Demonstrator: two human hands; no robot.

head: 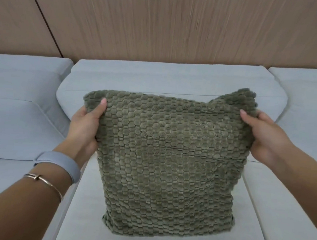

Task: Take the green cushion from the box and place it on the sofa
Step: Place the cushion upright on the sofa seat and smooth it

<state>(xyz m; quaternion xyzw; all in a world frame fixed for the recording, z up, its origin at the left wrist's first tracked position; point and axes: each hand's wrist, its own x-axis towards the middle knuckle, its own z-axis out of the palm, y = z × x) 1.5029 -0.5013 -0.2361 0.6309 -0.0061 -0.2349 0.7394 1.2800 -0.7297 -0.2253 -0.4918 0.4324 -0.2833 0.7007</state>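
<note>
Gripping the green cushion [169,163] by its two upper corners, both hands hold it in the middle of the frame over the pale grey sofa [31,126]. At centre left, the left hand [87,124] is clenched on the cushion's upper left corner, thumb pressed flat on the near face and the other fingers hidden behind the fabric (a grey band [60,166] and a thin metal bangle [45,182] sit on that wrist, lower left of the frame). The cushion itself is roughly square, so it has no clear long axis; its broad knobbly face is turned toward the camera, the top edge runs across the frame from left to right and rises a little at the right corner, and the bottom edge sits low in the frame at or just above the seat pad, though whether it touches cannot be told. At centre right, the right hand [267,136] pinches the upper right corner the same way, thumb on the front, fabric bunched up above it. Behind the cushion stands a sofa back pillow [138,77], and above that, across the top of the frame, a wood-panelled wall [160,22].
</note>
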